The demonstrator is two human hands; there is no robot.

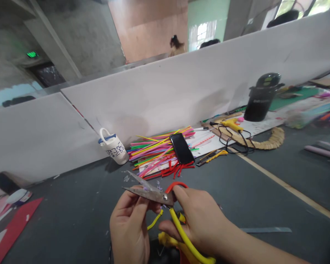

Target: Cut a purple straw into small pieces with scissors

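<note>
My right hand [203,218] grips a pair of scissors [151,194], with one red handle loop and one yellow. The metal blades are apart and point left, over the fingertips of my left hand [130,227]. Thumb and fingers of that left hand are pinched together just under the blades; what they hold is hidden. Small purple scraps [159,186] show by the blades. A short yellow fuzzy stem [155,220] hangs between the hands. Below them are a yellow piece [167,240] and a dark thing, both partly covered.
Colourful pipe cleaners [154,148] lie ahead with a phone [182,148] on top. Around them stand a white mug [114,148], a utility knife [211,157], a yellow glue gun [232,124] with a cord, and a black tumbler [260,99]. A white partition [165,99] runs behind.
</note>
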